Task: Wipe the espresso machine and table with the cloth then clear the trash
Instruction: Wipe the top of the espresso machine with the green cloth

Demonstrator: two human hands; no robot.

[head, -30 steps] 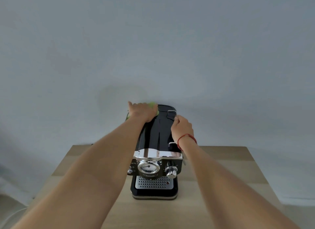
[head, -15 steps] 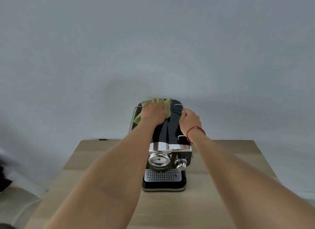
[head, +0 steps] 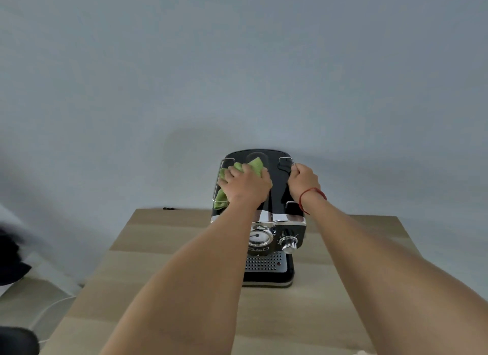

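A black and chrome espresso machine (head: pixel 274 249) stands at the back middle of a light wooden table (head: pixel 163 262), against the wall. My left hand (head: pixel 245 184) presses a green cloth (head: pixel 252 165) onto the left part of the machine's glossy top; cloth corners stick out beyond the fingers and hang at the left rail. My right hand (head: pixel 302 181) is closed on the chrome rail (head: pixel 286 159) at the top's right side, with a red string around its wrist. No trash shows in this view.
A grey wall (head: pixel 237 64) rises directly behind the machine. A white cable (head: pixel 50 307) runs over the floor left of the table. Dark blurred shapes (head: pixel 13 265) sit at the far left edge. A small pale object (head: pixel 363 352) peeks in at the bottom right.
My left hand with the cloth has slid from the top's far left corner back toward me along the left side. My right hand stays on the rail. The view has shifted left.
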